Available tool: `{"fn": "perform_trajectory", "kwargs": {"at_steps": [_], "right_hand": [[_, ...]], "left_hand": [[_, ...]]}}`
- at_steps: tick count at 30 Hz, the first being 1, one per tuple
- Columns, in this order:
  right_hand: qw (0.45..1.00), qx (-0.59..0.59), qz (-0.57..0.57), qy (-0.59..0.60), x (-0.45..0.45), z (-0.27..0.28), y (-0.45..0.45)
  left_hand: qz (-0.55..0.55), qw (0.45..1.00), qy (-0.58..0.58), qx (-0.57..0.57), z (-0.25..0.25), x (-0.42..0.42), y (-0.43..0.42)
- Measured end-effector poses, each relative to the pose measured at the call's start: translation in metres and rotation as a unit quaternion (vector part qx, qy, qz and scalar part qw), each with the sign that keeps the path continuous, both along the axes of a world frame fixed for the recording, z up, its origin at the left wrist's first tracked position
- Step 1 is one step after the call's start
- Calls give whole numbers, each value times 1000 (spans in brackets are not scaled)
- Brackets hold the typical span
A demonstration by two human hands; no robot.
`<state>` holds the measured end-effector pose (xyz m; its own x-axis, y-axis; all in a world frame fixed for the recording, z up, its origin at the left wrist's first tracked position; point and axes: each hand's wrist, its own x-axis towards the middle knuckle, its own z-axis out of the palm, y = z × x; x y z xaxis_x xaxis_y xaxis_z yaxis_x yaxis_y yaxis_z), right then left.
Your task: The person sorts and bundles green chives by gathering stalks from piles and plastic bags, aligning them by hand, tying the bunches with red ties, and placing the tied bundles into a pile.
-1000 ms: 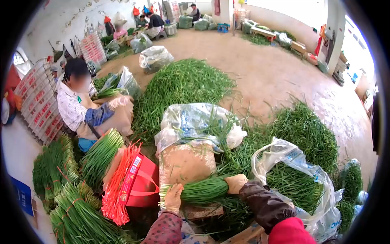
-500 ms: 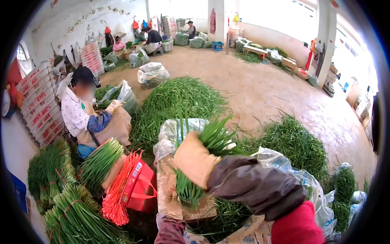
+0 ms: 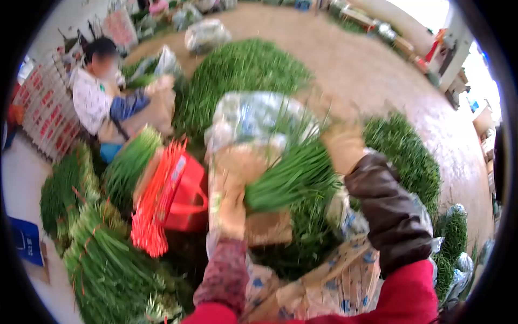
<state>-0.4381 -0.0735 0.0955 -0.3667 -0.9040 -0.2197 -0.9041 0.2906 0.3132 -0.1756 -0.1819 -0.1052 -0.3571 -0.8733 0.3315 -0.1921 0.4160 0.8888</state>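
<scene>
A bunch of long green chives (image 3: 294, 175) lies sideways between my hands, in front of me. My left hand (image 3: 233, 194), in a tan glove, is closed around the bunch's left end; its fingers are partly hidden. At the other end, by the leaf tips, is my gloved right hand (image 3: 343, 148), smeared by motion, so its fingers cannot be made out. Under the bunch is a cardboard-topped work surface (image 3: 270, 228), with a clear plastic bag (image 3: 253, 116) at its far end. Loose green leaves (image 3: 310, 232) hang and lie below the bunch.
Tied chive bunches (image 3: 116, 259) are stacked at the left, beside orange-red ties (image 3: 156, 200) and a red bag (image 3: 188, 197). A co-worker (image 3: 102, 92) sits at far left. Leaf piles lie ahead (image 3: 248, 70) and right (image 3: 404, 156). Crates (image 3: 48, 102) stand by the wall.
My right hand has moved right, to the leaf tips. The chives, upright before, now lie sideways, and my left hand has come up to their left end. The view has tilted down.
</scene>
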Motion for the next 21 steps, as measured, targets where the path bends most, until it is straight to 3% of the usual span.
{"fn": "perform_trajectory", "kwargs": {"at_steps": [2,3,5,7,11,15,18,21], "right_hand": [[999,20,-18,43,8,-5,12],[988,132,-47,-63,22,-2,2],[953,13,51,-297,49,-53,13],[910,18,11,-413,81,-80,2],[887,-190,-25,-421,116,-163,-34],[858,-238,-80,-448,143,-198,-59],[840,-298,-77,-447,151,-211,-64],[835,-278,-105,-463,150,-215,-71]], "left_hand": [[-23,987,-138,-78,-30,-2,-11],[-17,970,-213,-114,-56,-1,-10],[9,967,-221,-127,-96,-2,-9],[8,973,-200,-116,-97,-3,-9],[19,986,-136,-92,-97,-1,-10],[37,970,-207,-125,-93,-4,-10],[31,981,-171,-86,-91,-3,-9],[1,984,-179,-25,-97,5,-15]]}}
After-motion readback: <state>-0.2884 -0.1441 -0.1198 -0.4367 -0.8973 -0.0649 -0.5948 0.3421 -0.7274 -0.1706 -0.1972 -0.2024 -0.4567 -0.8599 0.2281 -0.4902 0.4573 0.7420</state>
